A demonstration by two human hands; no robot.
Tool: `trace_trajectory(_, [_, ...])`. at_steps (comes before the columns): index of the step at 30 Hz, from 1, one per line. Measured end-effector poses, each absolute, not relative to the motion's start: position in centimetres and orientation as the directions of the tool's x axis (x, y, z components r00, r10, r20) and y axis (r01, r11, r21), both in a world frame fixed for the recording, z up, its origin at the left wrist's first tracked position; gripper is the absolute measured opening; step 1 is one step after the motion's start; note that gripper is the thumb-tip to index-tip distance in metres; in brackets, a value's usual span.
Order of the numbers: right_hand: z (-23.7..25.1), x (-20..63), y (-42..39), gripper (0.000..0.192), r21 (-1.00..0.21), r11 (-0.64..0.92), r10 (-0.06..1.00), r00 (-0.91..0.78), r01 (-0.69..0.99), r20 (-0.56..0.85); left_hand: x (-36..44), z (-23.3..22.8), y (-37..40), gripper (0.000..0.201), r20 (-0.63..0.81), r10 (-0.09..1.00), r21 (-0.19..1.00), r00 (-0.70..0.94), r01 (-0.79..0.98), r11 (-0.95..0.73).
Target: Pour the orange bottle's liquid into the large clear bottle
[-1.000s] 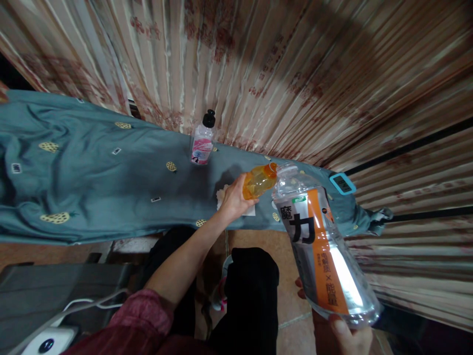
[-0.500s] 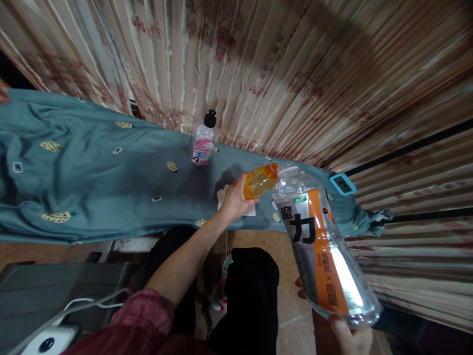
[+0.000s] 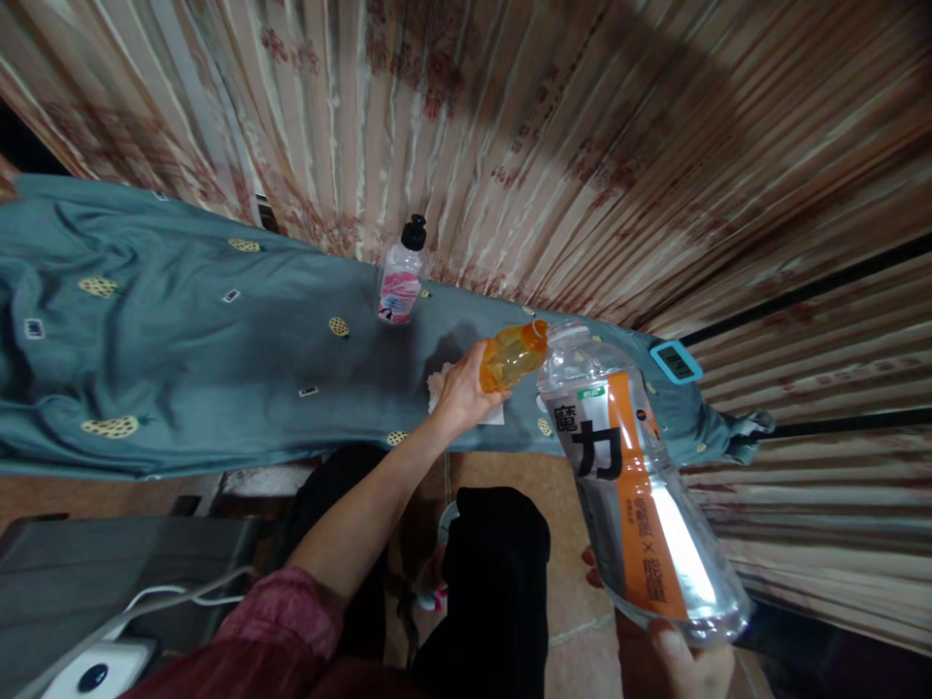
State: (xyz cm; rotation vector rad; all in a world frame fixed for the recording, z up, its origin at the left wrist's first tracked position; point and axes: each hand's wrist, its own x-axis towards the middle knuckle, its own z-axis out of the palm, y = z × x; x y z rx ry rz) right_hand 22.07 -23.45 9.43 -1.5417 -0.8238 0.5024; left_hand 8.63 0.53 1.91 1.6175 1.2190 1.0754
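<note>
The left hand (image 3: 460, 388) grips a small orange bottle (image 3: 511, 355), tipped so its neck meets the mouth of a large clear bottle (image 3: 635, 485). The right hand (image 3: 688, 655) clasps the large bottle's base, holding it tilted above the floor. Both mouths meet over the teal-covered tabletop (image 3: 182, 359), where a pink-labelled bottle (image 3: 400, 277) stands apart.

A single head-worn camera looks forward and down, close over both hands (image 3: 466, 388), toward the teal patterned cloth-covered worktop (image 3: 182, 359) just beyond them.
</note>
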Motion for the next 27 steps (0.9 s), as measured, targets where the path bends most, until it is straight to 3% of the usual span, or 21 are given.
trace_trajectory(5, [10.26, 20.98, -22.72, 0.066, -0.994, -0.021, 0.674, 0.736, 0.106, 0.064, 8.6, 1.93, 0.56, 0.081, 0.151, 0.976, 0.946, 0.157, 0.262, -0.189])
trace_trajectory(14, [10.6, 20.96, -22.94, 0.062, -0.995, -0.014, 0.709, 0.702, 0.098, 0.06, 8.63, 1.92, 0.55, 0.079, 0.163, 0.974, 0.946, 0.16, 0.256, -0.201])
trace_trajectory(19, [10.48, 21.07, -22.93, 0.072, -0.996, -0.032, 0.682, 0.73, 0.083, 0.039, 8.65, 1.89, 0.57, 0.08, 0.158, 0.975, 0.945, 0.153, 0.264, -0.195])
trace_trajectory(27, [10.43, 21.0, -22.8, 0.067, -0.992, -0.043, 0.675, 0.735, 0.122, 0.061, 8.57, 2.13, 0.57, 0.08, 0.154, 0.974, 0.941, 0.165, 0.277, -0.196])
